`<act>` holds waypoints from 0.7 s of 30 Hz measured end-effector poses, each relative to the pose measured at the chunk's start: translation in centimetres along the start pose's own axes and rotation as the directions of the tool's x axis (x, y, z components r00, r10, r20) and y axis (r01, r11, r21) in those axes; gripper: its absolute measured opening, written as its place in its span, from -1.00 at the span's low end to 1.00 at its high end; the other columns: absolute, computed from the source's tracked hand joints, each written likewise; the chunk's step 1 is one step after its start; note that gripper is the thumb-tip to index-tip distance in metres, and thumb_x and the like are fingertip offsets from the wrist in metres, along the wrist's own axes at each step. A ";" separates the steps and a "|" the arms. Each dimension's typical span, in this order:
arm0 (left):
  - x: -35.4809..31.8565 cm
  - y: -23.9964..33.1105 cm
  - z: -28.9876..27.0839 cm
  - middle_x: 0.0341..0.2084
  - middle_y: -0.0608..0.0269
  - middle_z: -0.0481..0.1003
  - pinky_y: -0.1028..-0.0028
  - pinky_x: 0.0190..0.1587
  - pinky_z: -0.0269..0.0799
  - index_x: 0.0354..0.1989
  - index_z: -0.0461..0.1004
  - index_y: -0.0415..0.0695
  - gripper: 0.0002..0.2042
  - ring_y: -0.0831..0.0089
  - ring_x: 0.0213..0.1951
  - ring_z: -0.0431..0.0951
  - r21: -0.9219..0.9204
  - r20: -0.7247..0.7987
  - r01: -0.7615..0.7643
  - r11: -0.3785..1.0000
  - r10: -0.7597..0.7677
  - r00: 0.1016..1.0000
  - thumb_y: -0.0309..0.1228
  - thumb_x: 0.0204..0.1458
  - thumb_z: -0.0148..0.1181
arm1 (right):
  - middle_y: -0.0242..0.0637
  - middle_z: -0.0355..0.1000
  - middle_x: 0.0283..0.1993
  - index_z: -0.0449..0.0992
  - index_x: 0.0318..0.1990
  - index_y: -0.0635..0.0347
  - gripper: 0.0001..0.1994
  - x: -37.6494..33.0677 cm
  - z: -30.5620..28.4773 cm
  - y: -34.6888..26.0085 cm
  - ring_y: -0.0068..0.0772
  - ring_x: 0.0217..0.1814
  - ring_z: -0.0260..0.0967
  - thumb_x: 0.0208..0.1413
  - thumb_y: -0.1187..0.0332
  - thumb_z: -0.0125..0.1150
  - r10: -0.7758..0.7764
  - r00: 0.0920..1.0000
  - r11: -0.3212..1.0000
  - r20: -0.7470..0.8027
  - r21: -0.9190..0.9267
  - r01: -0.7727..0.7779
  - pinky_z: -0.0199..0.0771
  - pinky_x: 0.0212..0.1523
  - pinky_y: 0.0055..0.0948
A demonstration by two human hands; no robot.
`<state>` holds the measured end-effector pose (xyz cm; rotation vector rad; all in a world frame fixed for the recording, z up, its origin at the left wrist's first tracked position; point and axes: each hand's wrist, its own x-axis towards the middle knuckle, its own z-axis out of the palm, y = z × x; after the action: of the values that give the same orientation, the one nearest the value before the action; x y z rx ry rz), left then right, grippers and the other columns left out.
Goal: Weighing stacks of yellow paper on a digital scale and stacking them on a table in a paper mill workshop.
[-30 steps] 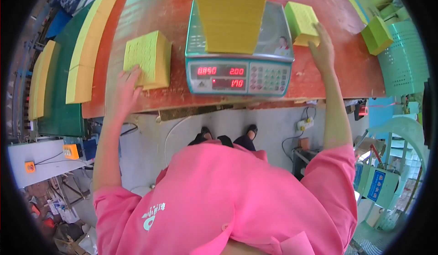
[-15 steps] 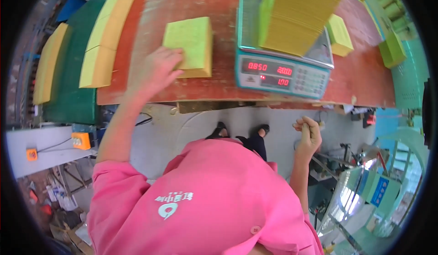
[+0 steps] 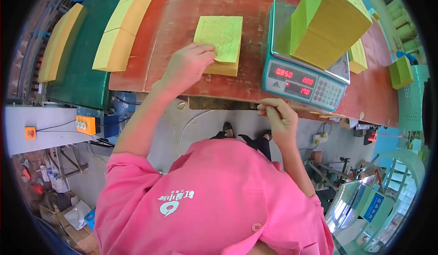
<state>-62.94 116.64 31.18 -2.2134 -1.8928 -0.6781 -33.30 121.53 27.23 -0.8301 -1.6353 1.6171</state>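
- The left hand [image 3: 189,65] is bending its fingers against the near-left corner of a squared yellow paper stack [image 3: 219,40], left of the digital scale [image 3: 303,84]; I cannot tell whether it is pinching any sheets.
- That stack's top sheet is showing rows of curved, wavy marks, and its top layer is sitting slightly askew.
- The right hand [image 3: 280,115] is curling, thumb near forefinger, just off the scale's near-left corner; whether it is pinching anything I cannot tell.
- A taller yellow paper block [image 3: 331,31], ridged along its sides, is standing on the scale's metal pan.
- The scale's teal-edged front is glowing with red digits beside a keypad.
- Scuffed red tabletop [image 3: 169,40] is lying beneath the scale.
- A pink shirt [image 3: 205,200], nearer than the scale, is bearing white lettering and a round emblem.
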 end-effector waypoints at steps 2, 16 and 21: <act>-0.2 -0.3 0.2 -0.14 0.17 0.58 0.34 -0.05 0.49 -0.22 0.54 -0.19 -0.84 0.22 -0.10 0.57 -0.038 -0.045 0.021 0.999 -0.023 0.999 -0.50 0.00 0.23 | -0.29 0.53 -0.28 0.53 -0.12 0.36 -0.82 1.1 0.7 -0.8 -0.56 -0.25 0.48 0.23 0.64 -0.02 -0.002 0.999 1.000 0.048 -0.027 0.003 0.50 -0.14 -0.54; -5.4 8.3 -0.5 -0.05 0.13 0.54 0.20 0.16 0.37 0.02 0.48 -0.27 -0.61 0.23 0.08 0.48 -0.357 -0.288 0.328 0.874 -0.437 0.852 -0.40 0.00 0.25 | -0.32 0.43 -0.17 0.34 0.11 0.40 -0.67 6.1 4.1 -1.0 -0.64 -0.17 0.34 0.19 0.52 0.07 0.162 0.967 0.971 0.198 0.141 -0.191 0.41 -0.15 -0.54; -5.2 6.3 -1.4 -0.29 0.30 0.57 0.52 -0.24 0.53 -0.05 0.50 -0.21 -0.76 0.60 -0.34 0.56 -0.893 0.421 0.393 -0.220 -0.717 0.556 -0.34 0.20 0.10 | -0.28 0.44 -0.13 0.31 0.15 0.38 -0.65 4.2 2.9 -4.4 -0.60 -0.09 0.35 0.20 0.53 0.04 0.076 0.970 0.985 0.231 0.134 -0.109 0.37 -0.07 -0.53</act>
<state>-57.68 110.20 31.27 -0.8367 -2.5756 -3.0308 -37.95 123.27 31.78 -0.6768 -1.6257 1.9318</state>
